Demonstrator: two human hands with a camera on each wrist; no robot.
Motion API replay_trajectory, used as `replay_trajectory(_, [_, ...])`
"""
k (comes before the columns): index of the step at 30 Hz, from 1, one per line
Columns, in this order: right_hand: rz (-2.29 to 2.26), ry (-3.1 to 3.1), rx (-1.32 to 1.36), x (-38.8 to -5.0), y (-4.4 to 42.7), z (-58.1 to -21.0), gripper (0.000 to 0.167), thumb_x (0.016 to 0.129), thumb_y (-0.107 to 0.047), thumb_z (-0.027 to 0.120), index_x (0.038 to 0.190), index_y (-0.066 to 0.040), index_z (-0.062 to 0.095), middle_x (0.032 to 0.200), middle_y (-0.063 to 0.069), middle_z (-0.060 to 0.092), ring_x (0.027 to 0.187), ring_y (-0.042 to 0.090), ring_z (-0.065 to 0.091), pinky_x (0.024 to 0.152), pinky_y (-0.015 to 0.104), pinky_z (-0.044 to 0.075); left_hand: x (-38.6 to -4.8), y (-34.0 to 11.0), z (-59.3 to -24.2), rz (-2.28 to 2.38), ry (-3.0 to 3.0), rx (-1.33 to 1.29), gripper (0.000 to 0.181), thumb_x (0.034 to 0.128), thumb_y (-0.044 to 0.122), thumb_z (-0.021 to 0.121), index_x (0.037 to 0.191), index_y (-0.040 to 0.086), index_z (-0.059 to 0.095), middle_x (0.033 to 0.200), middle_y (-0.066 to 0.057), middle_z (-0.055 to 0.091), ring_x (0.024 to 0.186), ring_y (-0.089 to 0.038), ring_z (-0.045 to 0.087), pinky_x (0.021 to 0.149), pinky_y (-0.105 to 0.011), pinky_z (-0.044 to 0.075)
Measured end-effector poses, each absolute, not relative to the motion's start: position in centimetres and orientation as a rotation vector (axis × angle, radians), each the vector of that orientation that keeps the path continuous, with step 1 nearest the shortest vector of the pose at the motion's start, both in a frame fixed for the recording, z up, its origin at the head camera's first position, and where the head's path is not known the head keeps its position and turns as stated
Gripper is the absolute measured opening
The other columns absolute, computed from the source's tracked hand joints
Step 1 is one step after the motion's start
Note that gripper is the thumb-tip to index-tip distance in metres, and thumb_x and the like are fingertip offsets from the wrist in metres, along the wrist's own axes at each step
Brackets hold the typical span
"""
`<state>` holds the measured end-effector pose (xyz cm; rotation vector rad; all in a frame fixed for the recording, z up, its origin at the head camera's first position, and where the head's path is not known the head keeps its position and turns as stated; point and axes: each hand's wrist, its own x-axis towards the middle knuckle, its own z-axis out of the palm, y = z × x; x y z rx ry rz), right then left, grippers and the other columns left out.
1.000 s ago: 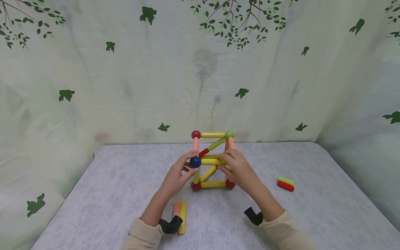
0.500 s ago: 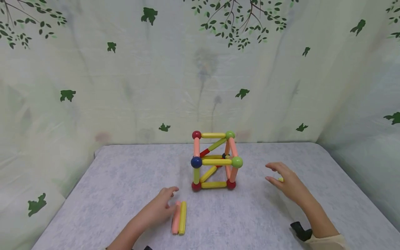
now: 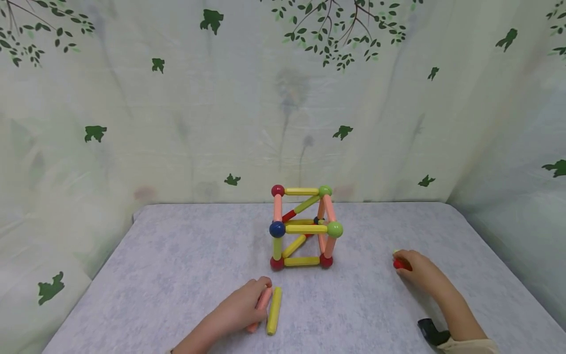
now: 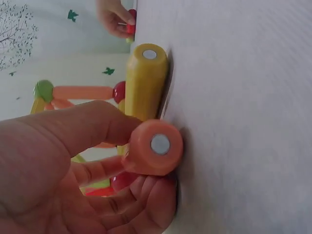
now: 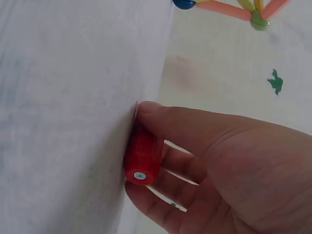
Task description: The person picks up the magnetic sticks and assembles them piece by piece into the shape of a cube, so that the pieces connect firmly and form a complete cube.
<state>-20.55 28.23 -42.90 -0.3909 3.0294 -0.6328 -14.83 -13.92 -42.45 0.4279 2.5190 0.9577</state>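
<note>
My left hand (image 3: 240, 307) pinches a pink magnetic rod (image 3: 264, 299) lying on the table; its silver-tipped end faces the camera in the left wrist view. Just right of it lies a yellow magnetic rod (image 3: 274, 310). At the right, my right hand (image 3: 422, 270) grips a short red magnetic rod (image 5: 144, 153) between thumb and fingers, down at the table surface. A green rod (image 3: 395, 251) peeks out behind the red one, mostly hidden by the fingers. Between the hands, further back, stands a boxy frame (image 3: 305, 229) of coloured rods joined by balls.
The frame has a blue ball (image 3: 277, 229) at its front left upper corner and a green ball (image 3: 334, 229) at its front right. A grey cloth-like surface covers the table (image 3: 185, 255). Behind it hangs a leaf-patterned curtain (image 3: 247, 113).
Both hands have left the frame. The left hand came down to the pink rod and took hold of it, and the yellow rod shifted right. The right hand moved right and gripped the red rod.
</note>
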Motion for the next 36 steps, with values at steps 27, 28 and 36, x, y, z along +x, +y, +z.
replay_trajectory(27, [-0.910, 3.138, -1.168, -19.7, 12.6, -40.8, 0.026, 0.076, -0.009, 0.071, 0.100, -0.013, 0.063, 0.089, -0.007, 0.061, 0.071, 0.004, 0.051, 0.062, 0.020, 0.047, -14.9, -9.6, -37.1, 1.992, 2.660, 0.842, 0.032, 0.0802, -0.008, 0.061, 0.109, 0.002, 0.050, 0.099, -0.008, 0.058, 0.091, -0.018, 0.059, 0.074, -0.030, 0.050])
replay_trajectory(28, [-0.877, 3.161, -1.173, -19.8, 12.2, -41.0, 0.024, 0.076, -0.009, 0.071, 0.099, -0.014, 0.063, 0.088, -0.007, 0.061, 0.071, 0.004, 0.051, 0.062, 0.020, 0.047, -14.9, -9.4, -37.1, 2.009, 2.659, 0.828, 0.032, 0.0798, -0.008, 0.061, 0.108, 0.000, 0.050, 0.100, -0.009, 0.057, 0.091, -0.018, 0.059, 0.073, -0.030, 0.050])
replay_trajectory(36, [-0.633, 3.266, -1.122, -20.5, 10.6, -41.6, 0.018, 0.078, -0.012, 0.069, 0.094, -0.015, 0.061, 0.081, -0.008, 0.060, 0.066, 0.004, 0.051, 0.059, 0.019, 0.046, -16.4, -8.8, -39.5, 2.025, 2.678, 0.801, 0.032, 0.0791, -0.003, 0.064, 0.107, 0.007, 0.051, 0.101, -0.004, 0.060, 0.089, -0.016, 0.060, 0.069, -0.028, 0.051])
